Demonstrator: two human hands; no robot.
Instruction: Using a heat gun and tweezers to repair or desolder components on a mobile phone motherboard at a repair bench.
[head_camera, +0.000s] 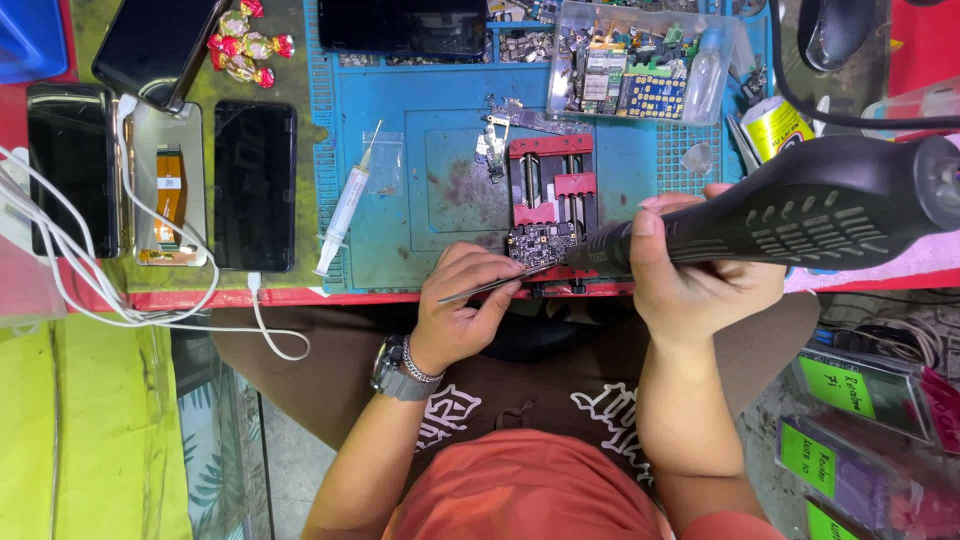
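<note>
My left hand (462, 305) pinches metal tweezers (490, 286) whose tips reach a small dark circuit board (540, 243). The board is clamped at the near end of a red holder (551, 180) on a blue work mat (440, 180). My right hand (690, 270) grips a large black hot-air gun (820, 215). Its nozzle (598, 252) points left at the board's right edge. A metal watch and bracelet sit on my left wrist.
A syringe (345, 210) lies at the mat's left edge. Several phones and screens (255, 185) with white cables lie to the left. A clear tray of circuit parts (640, 65) stands at the back. Green-labelled packets (850, 390) sit lower right.
</note>
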